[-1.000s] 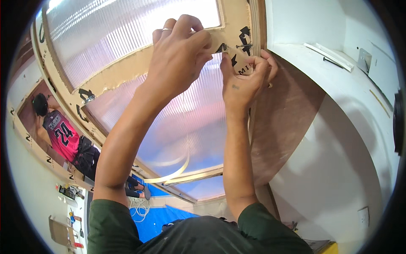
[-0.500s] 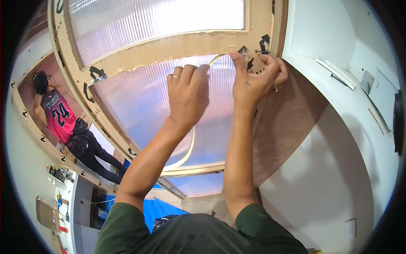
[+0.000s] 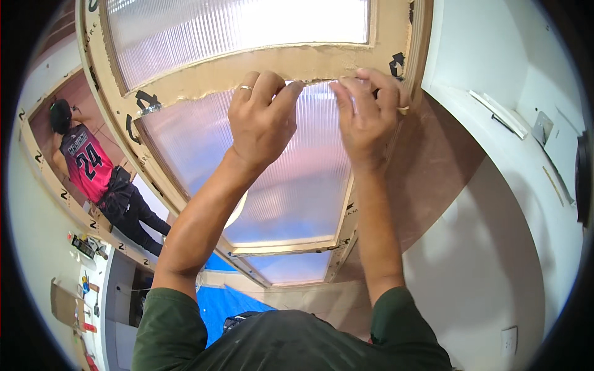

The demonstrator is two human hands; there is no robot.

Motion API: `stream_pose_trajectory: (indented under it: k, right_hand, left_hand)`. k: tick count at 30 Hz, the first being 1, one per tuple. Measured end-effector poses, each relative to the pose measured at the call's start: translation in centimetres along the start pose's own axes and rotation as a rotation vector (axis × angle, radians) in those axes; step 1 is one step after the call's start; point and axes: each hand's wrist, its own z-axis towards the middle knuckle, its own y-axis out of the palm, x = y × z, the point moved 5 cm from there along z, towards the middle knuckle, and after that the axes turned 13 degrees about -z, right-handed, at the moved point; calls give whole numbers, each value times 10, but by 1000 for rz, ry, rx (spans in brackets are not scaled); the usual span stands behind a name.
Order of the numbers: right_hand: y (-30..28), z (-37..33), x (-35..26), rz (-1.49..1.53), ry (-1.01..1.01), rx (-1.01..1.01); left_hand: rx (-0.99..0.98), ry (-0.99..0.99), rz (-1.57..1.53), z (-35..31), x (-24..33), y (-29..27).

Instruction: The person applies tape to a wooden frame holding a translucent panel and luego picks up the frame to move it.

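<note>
A wooden door frame [image 3: 204, 85] with ribbed translucent panes [image 3: 278, 167] stands in front of me. My left hand [image 3: 260, 127] is closed in a pinch at the top edge of the middle pane, on a thin pale strip [image 3: 237, 210] whose loose length curves down behind my left forearm. To its right, my right hand [image 3: 369, 123] is also closed, fingertips at the same edge near the frame's right side. Something small and dark shows between its fingers, too hidden to name. Black markings [image 3: 147, 101] lie on the frame.
At the left, a person in a pink and black jersey [image 3: 90, 157] works in another framed opening. Tools lie on a white counter [image 3: 93, 309] at lower left. A white shelf [image 3: 495, 130] curves along the right, above a wall outlet [image 3: 508, 341]. Blue sheeting [image 3: 232, 309] covers floor below.
My left hand has shifted slightly left and up. My right hand has turned, bringing its fingertips down to the pane's top edge. The loose strip now hangs farther left, mostly behind my forearm.
</note>
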Motion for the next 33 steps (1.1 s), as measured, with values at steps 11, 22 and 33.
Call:
stream_pose_trajectory:
  k: [11,22,33]
  right_hand:
    - [4,47,23,131,-283,-343]
    - [7,56,18,96,-340,-496]
    - [18,50,23,67,-405,-310]
  left_hand:
    - [-43,79,141,4,-1,-4]
    - [-54,15,-16,32,0,5]
    - [-90,32,129,45,4,19]
